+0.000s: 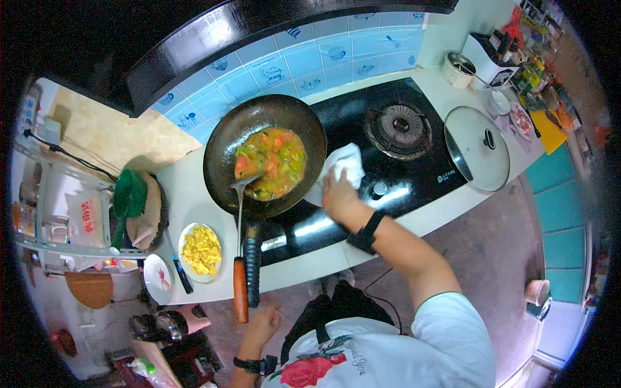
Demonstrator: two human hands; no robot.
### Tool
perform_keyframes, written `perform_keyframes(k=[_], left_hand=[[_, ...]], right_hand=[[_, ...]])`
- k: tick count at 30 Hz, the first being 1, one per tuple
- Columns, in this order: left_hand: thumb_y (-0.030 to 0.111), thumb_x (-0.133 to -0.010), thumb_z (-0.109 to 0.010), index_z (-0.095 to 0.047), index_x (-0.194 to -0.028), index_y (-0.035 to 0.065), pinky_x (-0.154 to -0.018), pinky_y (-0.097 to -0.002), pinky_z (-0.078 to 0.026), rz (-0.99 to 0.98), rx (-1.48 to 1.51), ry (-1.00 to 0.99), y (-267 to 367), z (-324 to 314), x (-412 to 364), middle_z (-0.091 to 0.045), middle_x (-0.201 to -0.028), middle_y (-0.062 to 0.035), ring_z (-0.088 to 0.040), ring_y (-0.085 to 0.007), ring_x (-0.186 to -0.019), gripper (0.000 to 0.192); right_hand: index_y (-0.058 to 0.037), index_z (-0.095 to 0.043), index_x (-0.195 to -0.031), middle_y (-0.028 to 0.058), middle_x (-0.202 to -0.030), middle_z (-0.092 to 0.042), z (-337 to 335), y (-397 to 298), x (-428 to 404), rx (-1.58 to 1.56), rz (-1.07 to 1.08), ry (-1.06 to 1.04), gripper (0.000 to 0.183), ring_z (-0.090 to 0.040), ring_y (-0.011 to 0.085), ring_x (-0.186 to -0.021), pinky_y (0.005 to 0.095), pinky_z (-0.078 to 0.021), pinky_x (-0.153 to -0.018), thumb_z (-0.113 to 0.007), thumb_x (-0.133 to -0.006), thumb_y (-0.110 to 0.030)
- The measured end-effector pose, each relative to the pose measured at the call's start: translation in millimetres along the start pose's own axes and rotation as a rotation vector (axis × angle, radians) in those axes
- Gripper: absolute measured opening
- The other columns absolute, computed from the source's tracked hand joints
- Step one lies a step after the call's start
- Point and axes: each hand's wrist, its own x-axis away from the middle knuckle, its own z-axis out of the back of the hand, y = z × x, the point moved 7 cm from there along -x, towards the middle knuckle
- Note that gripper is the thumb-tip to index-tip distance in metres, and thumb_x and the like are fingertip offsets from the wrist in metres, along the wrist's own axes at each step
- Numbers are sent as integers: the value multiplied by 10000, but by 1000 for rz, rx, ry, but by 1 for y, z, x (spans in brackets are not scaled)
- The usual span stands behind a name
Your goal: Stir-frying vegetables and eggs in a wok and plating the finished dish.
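Note:
My right hand (339, 194) presses a white cloth (350, 165) on the black glass gas stove (301, 230), just right of the wok. My left hand (266, 322) hangs below the counter edge near the wok handle, its fingers curled, and seems to hold nothing. On the left burner sits the dark wok (220, 160), holding a stew of tomato and green vegetable pieces (286, 165). A metal spatula with a wooden handle (240, 286) leans in it, beside the wok's black handle (253, 271). A plate of scrambled egg (201, 251) stands left of the stove.
A glass lid (478, 150) lies at the stove's right edge, near the bare right burner (400, 125). At left are a knife (182, 274), a white bowl (157, 280) and a green plastic ladle (129, 194). A plate of raw meat (521, 121) and a pot (457, 72) stand far right.

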Motion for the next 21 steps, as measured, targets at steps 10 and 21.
perform_keyframes(k=[10, 21], left_hand=[[128, -912, -531, -578, -1132, 81, -734, -410, -511, -257, -150, 83, 29, 34, -39, -608, -1008, -149, -628, -328, -884, 229], [100, -867, -576, -498, -1270, 44, -863, -432, -478, -487, -97, 324, 39, 31, -54, -586, -1083, -229, -573, -404, -1012, 414]], right_hand=[[100, -509, -1239, 305, -1394, -349, 9, -128, 76, 9, 168, -4, 454, -393, 509, -1214, 429, -482, -820, -520, -861, -151], [35, -520, -1168, 175, -1125, -572, 28, -121, 141, -543, 358, 336, 412, -538, 314, -1067, 361, -497, -864, -554, -765, -44]])
